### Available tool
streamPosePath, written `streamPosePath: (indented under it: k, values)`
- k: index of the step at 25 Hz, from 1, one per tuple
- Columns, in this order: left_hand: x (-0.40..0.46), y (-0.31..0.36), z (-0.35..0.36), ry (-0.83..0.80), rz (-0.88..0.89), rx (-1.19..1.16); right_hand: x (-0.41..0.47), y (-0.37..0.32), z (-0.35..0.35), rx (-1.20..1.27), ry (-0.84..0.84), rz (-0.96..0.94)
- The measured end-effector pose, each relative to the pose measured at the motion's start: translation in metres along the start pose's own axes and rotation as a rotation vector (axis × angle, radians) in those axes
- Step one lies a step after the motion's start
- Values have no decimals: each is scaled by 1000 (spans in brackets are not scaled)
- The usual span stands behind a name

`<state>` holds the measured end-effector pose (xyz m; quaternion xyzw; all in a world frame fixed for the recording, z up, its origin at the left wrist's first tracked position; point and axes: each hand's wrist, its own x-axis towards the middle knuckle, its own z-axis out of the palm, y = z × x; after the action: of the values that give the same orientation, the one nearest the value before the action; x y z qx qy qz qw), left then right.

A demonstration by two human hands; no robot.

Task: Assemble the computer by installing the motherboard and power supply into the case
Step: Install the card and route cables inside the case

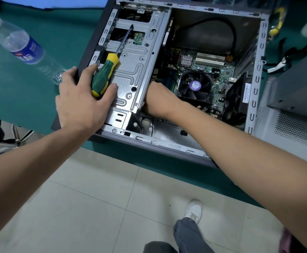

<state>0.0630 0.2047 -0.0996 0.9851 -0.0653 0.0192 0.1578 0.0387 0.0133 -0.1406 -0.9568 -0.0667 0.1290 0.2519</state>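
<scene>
Right now the computer case [256, 77] lies open on its side on a green table [39, 88]. Its open side faces up. The motherboard [213, 70] sits flat inside the case, with a black fan [194, 85] on top of it. A grey metal box with wires, likely the power supply [299, 84], stands outside the case, just beside its right wall.

The left hand [81, 99] rests on the left part of the case, on the silver metal cage [136, 57]. Its fingers are curled around the green and yellow handle of a screwdriver [103, 75]. The long thin tip of the screwdriver lies across the cage and points away from the person. The thumb reaches over the outer edge of the case.

The right hand [160, 99] reaches down into the case, right beside the cage and next to the fan. Its fingers are hidden behind the cage edge, so one cannot tell if they are holding anything.

A clear water bottle [21, 46] with a blue label lies on the table to the left of the case, near the left hand. Below the table are pale floor tiles [94, 198] and a white shoe [193, 210].
</scene>
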Motion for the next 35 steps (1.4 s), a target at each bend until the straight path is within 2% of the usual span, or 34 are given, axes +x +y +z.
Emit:
streamPosePath:
  k: [3,5,7,9,12,17,21,23,25,27,30,33,35]
  values:
    - [0,0,1,2,1,1,0,-4,5,-126,92,-2]
    - [0,0,1,6,2,2,2,-5,10,-177,16,-57]
    - [0,1,2,6,3,1,1,-2,8,-70,-51,-51]
    - [1,0,3,10,-1,1,1,-3,6,1,-6,-11]
    - [0,-2,3,7,-2,8,0,-6,8,-109,115,11]
    - [0,0,3,5,-1,5,1,-4,10,-20,-16,-11]
    - [-1,0,3,0,-4,7,2,-5,9,-116,123,55]
    - [-1,0,3,-1,0,10,2,-5,13,-161,72,40]
    - [-1,0,3,0,1,14,1,-6,16,-105,-25,23]
    - [0,0,2,3,1,13,2,-7,13,-48,4,37]
    - [0,0,2,2,-3,17,4,-5,11,-135,115,74]
    - [0,0,2,4,-2,17,2,-7,14,-135,0,33]
    - [1,1,2,6,0,12,2,-6,11,-60,0,23]
